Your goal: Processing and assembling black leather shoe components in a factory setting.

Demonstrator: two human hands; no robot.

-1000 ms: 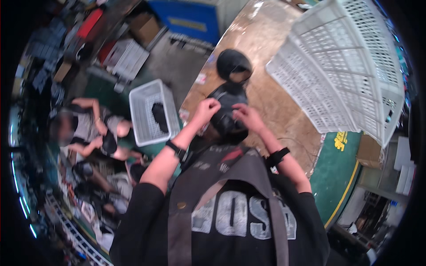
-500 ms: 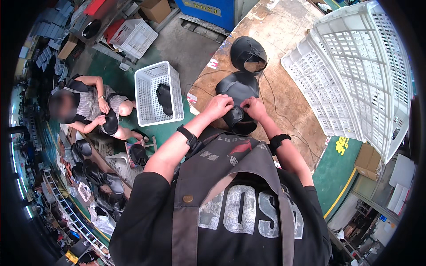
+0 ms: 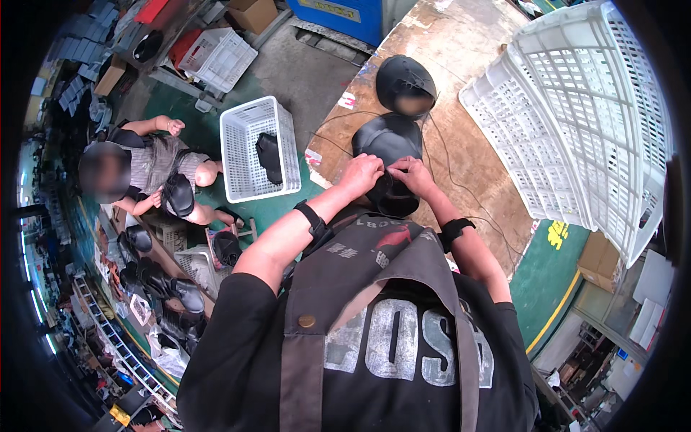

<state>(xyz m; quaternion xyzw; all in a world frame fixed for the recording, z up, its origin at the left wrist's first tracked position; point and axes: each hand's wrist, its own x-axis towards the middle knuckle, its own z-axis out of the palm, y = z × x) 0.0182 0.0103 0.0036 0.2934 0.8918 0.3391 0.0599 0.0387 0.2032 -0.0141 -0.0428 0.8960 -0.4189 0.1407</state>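
Observation:
A black leather shoe upper (image 3: 397,204) lies at the table's near edge, against my apron. My left hand (image 3: 361,175) is closed, its fingertips pinching the far edge of this upper. My right hand (image 3: 413,177) is closed too, thumb and finger pinched on the same edge just to the right. The fingertips almost meet, and any lace between them is too small to make out. Just beyond my hands lies a second black upper (image 3: 386,137), smooth and rounded. A third black upper (image 3: 405,81), with its opening toward me, touches it at the far side.
Thin dark cords (image 3: 461,189) trail over the worn wooden table (image 3: 461,93). Nested white plastic crates (image 3: 554,115) stand on the right. Left of the table, a white crate (image 3: 229,155) holds black pieces. A seated co-worker (image 3: 162,162) has a black upper (image 3: 178,196) on the lap.
My fingertips have drawn slightly closer together on the upper, whose holed front part is now more hidden. The co-worker's one hand has risen from the lap toward the shoulder.

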